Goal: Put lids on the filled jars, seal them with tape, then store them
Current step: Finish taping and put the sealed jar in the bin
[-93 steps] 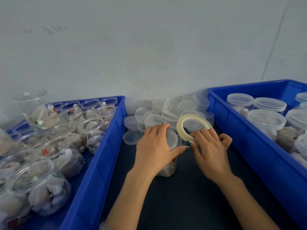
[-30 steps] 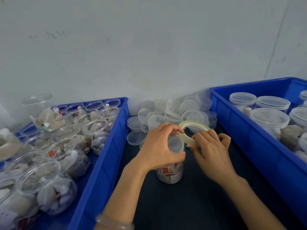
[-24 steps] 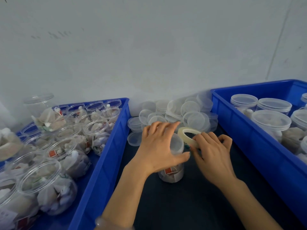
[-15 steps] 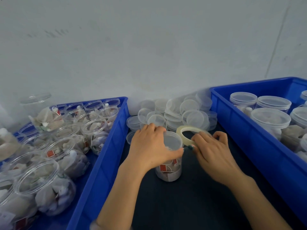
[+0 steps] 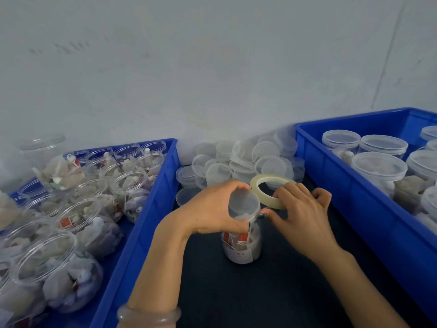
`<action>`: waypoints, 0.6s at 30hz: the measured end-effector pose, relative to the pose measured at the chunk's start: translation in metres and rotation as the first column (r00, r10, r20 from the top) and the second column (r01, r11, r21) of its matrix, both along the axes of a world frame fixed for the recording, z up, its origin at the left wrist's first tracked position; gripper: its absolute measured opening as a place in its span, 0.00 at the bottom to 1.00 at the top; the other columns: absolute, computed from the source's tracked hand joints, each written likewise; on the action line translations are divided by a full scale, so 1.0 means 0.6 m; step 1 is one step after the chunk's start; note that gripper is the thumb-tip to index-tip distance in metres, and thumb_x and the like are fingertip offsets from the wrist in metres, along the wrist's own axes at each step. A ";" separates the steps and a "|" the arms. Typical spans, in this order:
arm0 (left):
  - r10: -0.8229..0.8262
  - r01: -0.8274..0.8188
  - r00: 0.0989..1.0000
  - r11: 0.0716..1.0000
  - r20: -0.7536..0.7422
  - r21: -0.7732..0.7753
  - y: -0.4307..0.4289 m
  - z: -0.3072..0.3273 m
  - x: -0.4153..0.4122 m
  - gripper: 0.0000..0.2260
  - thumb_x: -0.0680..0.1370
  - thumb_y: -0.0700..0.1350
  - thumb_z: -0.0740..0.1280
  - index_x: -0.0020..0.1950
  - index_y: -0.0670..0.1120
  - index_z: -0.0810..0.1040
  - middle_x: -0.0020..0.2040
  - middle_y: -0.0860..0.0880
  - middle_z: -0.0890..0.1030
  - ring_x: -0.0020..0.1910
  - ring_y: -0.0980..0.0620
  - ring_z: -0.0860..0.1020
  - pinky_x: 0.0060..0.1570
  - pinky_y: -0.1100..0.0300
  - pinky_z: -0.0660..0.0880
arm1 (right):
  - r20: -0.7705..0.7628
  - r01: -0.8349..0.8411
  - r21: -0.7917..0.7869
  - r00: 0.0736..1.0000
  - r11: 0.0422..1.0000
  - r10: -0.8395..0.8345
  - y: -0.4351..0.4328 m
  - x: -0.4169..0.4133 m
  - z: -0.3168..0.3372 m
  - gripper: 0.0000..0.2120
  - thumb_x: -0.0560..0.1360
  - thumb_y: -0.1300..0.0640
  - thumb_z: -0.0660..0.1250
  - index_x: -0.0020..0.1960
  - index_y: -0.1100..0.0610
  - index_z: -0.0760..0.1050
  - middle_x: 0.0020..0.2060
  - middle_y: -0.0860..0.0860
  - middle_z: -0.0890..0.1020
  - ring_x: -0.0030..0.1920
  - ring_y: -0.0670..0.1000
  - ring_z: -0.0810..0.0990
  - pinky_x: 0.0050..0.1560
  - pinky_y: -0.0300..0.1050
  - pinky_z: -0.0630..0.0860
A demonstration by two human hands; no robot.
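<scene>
A clear filled jar (image 5: pixel 241 245) with a translucent lid (image 5: pixel 243 203) stands upright on the dark table in the middle. My left hand (image 5: pixel 210 209) grips it around the lid rim, fingers curled over the far side, thumb on the near side. My right hand (image 5: pixel 300 214) holds a pale roll of tape (image 5: pixel 272 183) just right of the lid, its thumb tip against the lid's edge. The tape strip itself is too thin to make out.
A blue bin (image 5: pixel 142 223) at the left holds several open filled jars (image 5: pixel 78 216). A blue bin (image 5: pixel 354 197) at the right holds several lidded jars (image 5: pixel 378 166). A pile of loose lids (image 5: pixel 246 159) lies behind the jar against the wall. Dark table (image 5: pixel 272 292) lies in front.
My left hand shifted its grip around the jar's lid, turning the jar. The right hand kept the tape roll beside the lid, thumb staying at the rim.
</scene>
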State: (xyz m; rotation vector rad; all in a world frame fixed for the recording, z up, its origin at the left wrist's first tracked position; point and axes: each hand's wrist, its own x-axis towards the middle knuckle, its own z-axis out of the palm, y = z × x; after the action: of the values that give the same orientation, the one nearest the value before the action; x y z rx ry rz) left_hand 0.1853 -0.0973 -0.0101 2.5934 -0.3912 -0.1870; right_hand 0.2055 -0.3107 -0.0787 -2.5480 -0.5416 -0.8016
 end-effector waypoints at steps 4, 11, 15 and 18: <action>0.118 -0.123 0.985 0.992 0.128 0.028 -0.041 -0.027 0.000 0.41 0.64 0.72 0.73 0.70 0.58 0.63 0.64 0.60 0.68 0.62 0.59 0.69 0.56 0.58 0.72 | -0.058 -0.014 -0.035 0.998 0.999 0.012 0.003 -0.001 0.001 0.15 0.73 0.36 0.63 0.43 0.47 0.73 0.44 0.41 0.74 0.48 0.46 0.71 0.48 0.48 0.54; 0.187 -0.163 0.953 0.980 0.237 -0.118 -0.030 -0.051 0.002 0.31 0.65 0.71 0.71 0.63 0.65 0.65 0.61 0.66 0.72 0.59 0.65 0.72 0.57 0.61 0.72 | -0.125 -0.161 -0.045 0.980 0.986 0.155 -0.024 0.003 0.013 0.07 0.80 0.47 0.57 0.48 0.43 0.74 0.44 0.38 0.75 0.51 0.44 0.70 0.49 0.47 0.54; 0.088 -0.062 0.983 0.985 0.161 -0.162 -0.017 -0.038 -0.003 0.33 0.62 0.66 0.71 0.66 0.66 0.67 0.62 0.67 0.73 0.64 0.66 0.71 0.64 0.57 0.73 | -0.069 -0.053 -0.066 0.996 0.996 0.049 -0.011 -0.001 0.012 0.16 0.77 0.38 0.55 0.44 0.47 0.75 0.42 0.41 0.75 0.50 0.46 0.70 0.50 0.46 0.53; 0.030 -0.010 0.991 0.988 0.131 -0.152 -0.014 -0.031 -0.008 0.32 0.64 0.61 0.72 0.66 0.65 0.67 0.61 0.66 0.73 0.64 0.64 0.72 0.64 0.53 0.74 | -0.053 -0.025 -0.061 0.998 0.998 0.022 -0.001 -0.003 0.007 0.17 0.76 0.38 0.56 0.43 0.49 0.76 0.42 0.42 0.76 0.50 0.48 0.72 0.49 0.47 0.52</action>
State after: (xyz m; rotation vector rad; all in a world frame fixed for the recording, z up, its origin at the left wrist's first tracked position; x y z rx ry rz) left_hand 0.1803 -0.1055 -0.0289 2.4665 -0.4102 0.0229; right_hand 0.2035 -0.3110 -0.0746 -2.6061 -0.5875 -0.7177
